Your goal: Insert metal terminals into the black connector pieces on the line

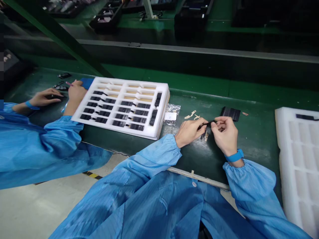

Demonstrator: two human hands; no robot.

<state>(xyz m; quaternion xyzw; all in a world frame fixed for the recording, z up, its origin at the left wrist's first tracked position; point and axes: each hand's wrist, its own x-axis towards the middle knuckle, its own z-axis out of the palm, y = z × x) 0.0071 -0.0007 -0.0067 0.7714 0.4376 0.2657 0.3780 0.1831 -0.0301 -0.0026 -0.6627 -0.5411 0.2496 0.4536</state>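
Note:
Between my two hands is a small black part (208, 124), slim and dark, its exact kind too small to make out. My left hand (190, 131) pinches its left end, and my right hand (225, 131) closes on the right end. Just below the fingers lie small beige pieces (206, 136) on the green table. More beige cut pieces (191, 115) rest beyond my left hand. Behind my right hand sits a row of black parts (231, 113), side by side. A clear plastic bag (171, 114) with a white label lies left of my left hand.
A white foam tray (163, 99) holding several groups of black parts stands to the left. Another white foam tray (280, 132) is at the right edge. A co-worker's hands (76, 94) work at far left. A green slanted beam (57, 36) and a rail (174, 48) lie beyond.

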